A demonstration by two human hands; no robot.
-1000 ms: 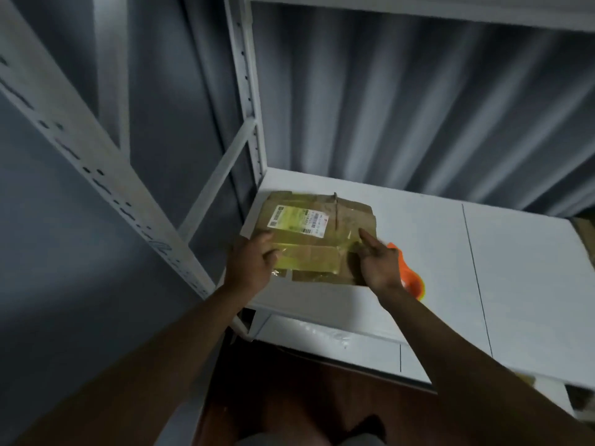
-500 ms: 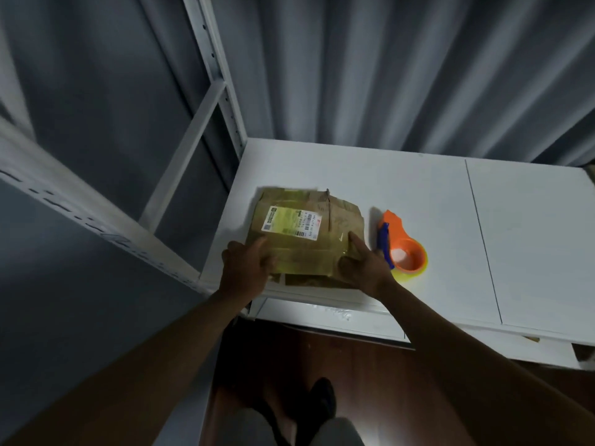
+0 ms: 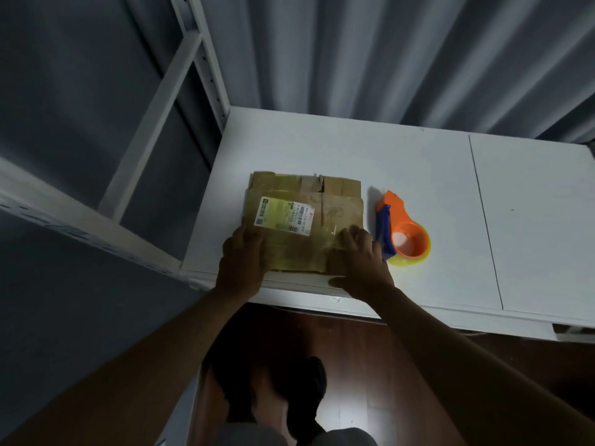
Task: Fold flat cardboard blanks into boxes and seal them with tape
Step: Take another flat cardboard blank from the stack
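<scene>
A flattened brown cardboard blank [image 3: 309, 204] with old tape and a shipping label lies on the white table [image 3: 418, 175], close to its front edge. My left hand [image 3: 242, 255] holds the blank's near-left corner, fingers curled over the edge. My right hand [image 3: 362, 259] grips the near-right corner, knuckles bent on top and thumb at the front edge. An orange tape dispenser [image 3: 404, 233] with a blue blade guard and a yellowish roll lies flat just right of the blank, almost touching my right hand.
A white metal shelving frame [image 3: 167, 101] stands left of the table. A grey curtain [image 3: 386, 53] hangs behind it. A seam [image 3: 483, 207] splits the tabletop toward the right. Below are a dark wooden floor and my feet [image 3: 289, 391].
The blank has slid toward the table's front edge with both hands still on its near corners. The view has tilted down, and the tape dispenser is now fully visible.
</scene>
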